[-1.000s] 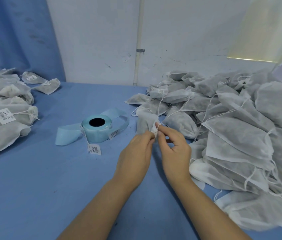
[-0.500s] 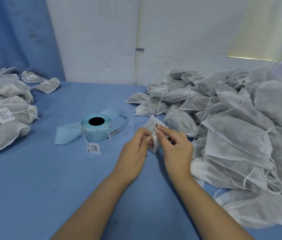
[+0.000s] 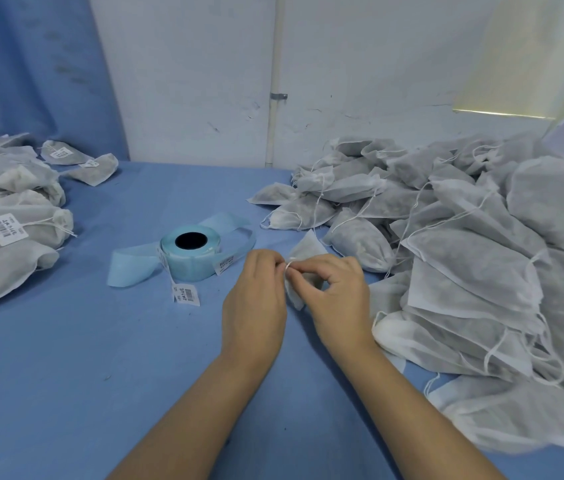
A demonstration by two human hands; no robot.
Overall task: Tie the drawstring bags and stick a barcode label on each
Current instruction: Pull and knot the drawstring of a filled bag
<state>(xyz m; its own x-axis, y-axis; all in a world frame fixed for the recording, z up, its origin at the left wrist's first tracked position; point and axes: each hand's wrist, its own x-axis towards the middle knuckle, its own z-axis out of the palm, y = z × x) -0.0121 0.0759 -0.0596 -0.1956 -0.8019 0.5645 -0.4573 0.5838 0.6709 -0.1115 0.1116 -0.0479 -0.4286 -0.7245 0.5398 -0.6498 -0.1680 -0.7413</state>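
Observation:
A small grey drawstring bag is held upright between my hands over the blue table. My left hand pinches its white string at the bag's neck, and my right hand pinches the string from the other side with fingers curled round the bag. The lower part of the bag is hidden behind my fingers. A pale blue roll of barcode labels lies left of my hands, with a loose label hanging off its strip.
A big heap of untied grey bags fills the right side of the table. Labelled, tied bags are piled at the left edge. A white wall with a pipe stands behind.
Both hands have lowered slightly with the bag and drawn closer together at its neck, working the string. The bag has turned so its top corner points up.

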